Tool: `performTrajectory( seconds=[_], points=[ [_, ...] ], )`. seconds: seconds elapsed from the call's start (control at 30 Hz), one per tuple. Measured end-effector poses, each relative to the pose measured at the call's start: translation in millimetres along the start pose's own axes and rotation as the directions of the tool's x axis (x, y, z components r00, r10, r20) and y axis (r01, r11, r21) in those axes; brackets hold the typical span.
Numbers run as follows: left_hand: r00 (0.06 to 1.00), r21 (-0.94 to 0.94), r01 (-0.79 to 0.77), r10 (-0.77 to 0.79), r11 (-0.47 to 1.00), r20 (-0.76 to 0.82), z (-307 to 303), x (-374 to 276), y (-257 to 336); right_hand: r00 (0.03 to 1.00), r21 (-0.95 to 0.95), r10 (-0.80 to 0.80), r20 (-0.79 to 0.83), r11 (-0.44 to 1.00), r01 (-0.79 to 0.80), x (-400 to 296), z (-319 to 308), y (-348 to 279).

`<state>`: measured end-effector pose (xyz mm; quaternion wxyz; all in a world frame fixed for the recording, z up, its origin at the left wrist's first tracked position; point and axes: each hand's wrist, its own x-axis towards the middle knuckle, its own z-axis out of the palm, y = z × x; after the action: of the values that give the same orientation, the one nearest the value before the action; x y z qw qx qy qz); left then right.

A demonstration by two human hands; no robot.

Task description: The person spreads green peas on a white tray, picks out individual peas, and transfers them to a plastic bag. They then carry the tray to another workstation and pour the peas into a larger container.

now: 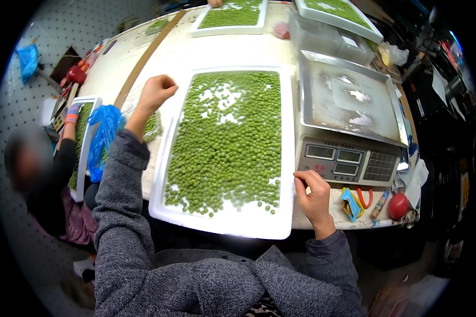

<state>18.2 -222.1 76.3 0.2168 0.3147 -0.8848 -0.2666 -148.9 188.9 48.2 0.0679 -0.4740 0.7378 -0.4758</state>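
Note:
A white foam tray (228,230) full of loose green peas (230,154) lies before me, its near end by the table's front edge. White floor shows through the peas near the far end and along the near side. My left hand (155,94) is raised beside the tray's far left rim, fingers curled in, with nothing visible in it. At the tray's right rim is my right hand (313,194), thumb and forefinger bent close together. Whether those fingertips grip the rim or only rest near it is unclear.
To the right stands a digital scale (351,158) with a metal pan (351,99). Scissors (365,198) and a red ball-like object (397,206) lie below it. More pea trays (230,29) are farther back. A co-worker's gloved hand (72,114) reaches into another tray, beside a blue plastic bag (105,134).

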Motion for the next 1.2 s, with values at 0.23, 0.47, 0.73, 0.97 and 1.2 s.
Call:
performTrajectory(
  seconds=[0.23,0.47,0.73,0.97,1.2],
  points=[
    [0.976,0.449,0.216,-0.21,0.867,-0.064,-52,-67,-80,1.0,-0.053,0.023,0.0,0.998,-0.023,-7,-1,-1],
    [0.992,0.271,-0.117,0.124,0.956,-0.009,16,-20,-47,1.0,-0.096,0.029,0.0,0.995,-0.029,-5,-1,5],
    [0.999,0.229,0.024,-0.016,0.973,-0.04,122,72,-39,0.998,-0.104,0.057,-0.008,0.993,-0.057,3,-6,6],
    [0.955,0.354,0.276,-0.297,0.894,0.005,134,100,-43,0.999,-0.083,0.031,-0.019,0.996,-0.032,8,-9,-2],
    [0.976,0.203,0.215,-0.216,0.955,-0.015,127,86,-42,0.999,-0.078,0.037,-0.011,0.996,-0.038,5,-7,5]
  ],
)
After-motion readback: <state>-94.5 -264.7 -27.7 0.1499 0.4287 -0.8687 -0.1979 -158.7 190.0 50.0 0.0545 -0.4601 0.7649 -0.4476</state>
